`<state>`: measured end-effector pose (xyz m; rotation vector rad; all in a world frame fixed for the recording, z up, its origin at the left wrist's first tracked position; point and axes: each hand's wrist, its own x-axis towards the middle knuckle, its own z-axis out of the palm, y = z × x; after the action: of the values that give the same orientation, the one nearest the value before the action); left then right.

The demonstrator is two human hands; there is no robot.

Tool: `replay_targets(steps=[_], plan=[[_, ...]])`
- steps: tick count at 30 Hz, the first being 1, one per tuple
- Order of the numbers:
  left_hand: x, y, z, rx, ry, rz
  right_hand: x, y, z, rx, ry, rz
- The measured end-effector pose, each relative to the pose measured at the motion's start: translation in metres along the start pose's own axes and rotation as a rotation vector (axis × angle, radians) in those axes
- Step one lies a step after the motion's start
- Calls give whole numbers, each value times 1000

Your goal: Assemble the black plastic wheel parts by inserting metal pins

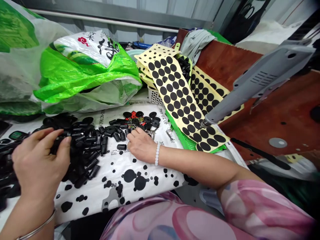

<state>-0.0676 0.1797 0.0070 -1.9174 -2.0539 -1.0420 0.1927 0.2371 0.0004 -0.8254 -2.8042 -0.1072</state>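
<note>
**Workspace, head view, listed by size.**

Item: reddish-brown wooden surface (282, 100), at your right, with a grey power tool (252, 86) held above it, nose pointing down and left toward the yellow sheets.

Item: large clear plastic bag (20, 60), far left, beside a green-and-white printed plastic bag (85, 73).

Item: white sheet spotted with black dots (117, 186), directly in front of you, carrying the loose parts.

Item: pale yellow backing sheets with rows of black round pads (177, 96), stacked diagonally over a white plastic basket (155, 96) and a green tray (183, 141).

Item: pile of black cylindrical parts (83, 146), on the left half of the white sheet, with a looser scatter running right.

Item: your left hand (41, 160), at the pile's left edge, half curled with its fingers down among the cylinders. You cannot tell from this view whether it grips one. A metal bangle (37, 228) circles the wrist.

Item: your right hand (141, 145), resting on the white sheet at the scatter's right end, fingers lightly curled and touching the black parts. Any grip is unclear. A white bead bracelet (157, 154) circles the wrist.

Item: black round discs (152, 121) and small metal pieces (150, 132), just beyond your right fingers.
</note>
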Motion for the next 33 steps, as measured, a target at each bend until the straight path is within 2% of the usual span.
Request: replay_targets(steps=[3,8,10,13,15,17,19,22,27,33], plan=[[-1,20,-2,171,47,103,4,4,5,38,73,0],[1,37,14,159,44,209,5,21,-12,155,265,159],[5,44,24,156,-15,242,0,26,-25,274,363,241],[16,56,38,205,-175,294,-14,27,-39,730,518,370],[26,61,49,275,-286,311,-28,23,-40,1013,566,415],[35,63,57,337,-366,310,-42,18,-37,1092,585,438],[42,63,62,361,-402,304,-54,14,-32,1082,608,475],[44,65,59,337,-387,282,-65,12,-29,1010,609,495],[25,88,40,-17,-356,155,-61,14,-38,840,621,350],[-3,118,32,-296,-391,289,-50,7,-34,612,581,243]])
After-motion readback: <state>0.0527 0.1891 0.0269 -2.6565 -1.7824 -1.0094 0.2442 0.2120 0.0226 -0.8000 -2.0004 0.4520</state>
